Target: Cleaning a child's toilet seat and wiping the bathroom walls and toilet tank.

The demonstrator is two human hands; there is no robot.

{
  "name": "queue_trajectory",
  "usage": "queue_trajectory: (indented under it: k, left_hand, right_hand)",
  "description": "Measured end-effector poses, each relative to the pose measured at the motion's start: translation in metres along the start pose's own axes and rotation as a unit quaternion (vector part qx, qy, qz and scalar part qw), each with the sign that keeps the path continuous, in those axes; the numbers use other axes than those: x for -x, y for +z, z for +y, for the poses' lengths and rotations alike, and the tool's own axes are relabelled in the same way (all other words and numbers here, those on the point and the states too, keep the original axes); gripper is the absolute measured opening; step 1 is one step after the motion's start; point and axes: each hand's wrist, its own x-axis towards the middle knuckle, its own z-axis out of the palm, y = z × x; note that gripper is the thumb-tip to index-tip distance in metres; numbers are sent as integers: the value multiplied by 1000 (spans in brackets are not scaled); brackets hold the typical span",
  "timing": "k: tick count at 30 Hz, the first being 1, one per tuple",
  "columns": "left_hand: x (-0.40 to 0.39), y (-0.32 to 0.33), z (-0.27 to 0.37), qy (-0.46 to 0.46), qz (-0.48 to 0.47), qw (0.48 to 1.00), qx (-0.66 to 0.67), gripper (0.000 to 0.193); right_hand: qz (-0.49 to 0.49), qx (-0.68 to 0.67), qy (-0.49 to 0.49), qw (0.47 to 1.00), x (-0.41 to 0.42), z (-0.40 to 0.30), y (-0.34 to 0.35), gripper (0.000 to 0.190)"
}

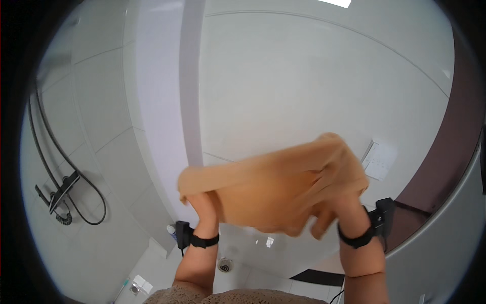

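A tan-orange cloth (265, 182), perhaps a garment, is stretched in mid-air between my two hands and is partly blurred. My left hand (205, 208) reaches up under its left end, where the fabric folds over and hides the fingers. At the other end, the cloth bunches and wraps over my right hand (343, 203), covering those fingers too. Both hands hold the cloth up, and loose folds hang from its lower edge near the right wrist. A black strap with a small dark device sits on each wrist.
On the tiled wall at left are a shower mixer (62, 193) and a looped shower hose (104, 207). A bottle (171, 230) stands beside my left wrist. Below are a round floor drain (225, 265) and tiled floor. A white wall plate (374, 159) and brown door frame (436, 159) lie right.
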Motion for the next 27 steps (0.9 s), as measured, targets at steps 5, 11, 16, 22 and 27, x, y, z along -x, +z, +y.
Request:
queue_trajectory:
  k: [5,11,16,22,27]
  left_hand:
    - [-63,37,50,213,-29,976,-26,23]
    - [-125,127,95,367,-88,902,-212,31]
    - [-143,187,103,318,-243,899,-176,46]
    - [-187,226,126,298,-262,881,-256,60]
    - [-240,260,148,411,-194,859,-235,69]
  right_hand:
    - [-41,-526,26,849,-29,11,-56,28]
    - [103,-569,-118,808,-65,27,-47,43]
    - [204,62,-27,977,-97,62,-55,45]
    - [202,327,-128,914,-148,63,-74,52]
    - [225,355,-128,899,-216,53,-113,51]
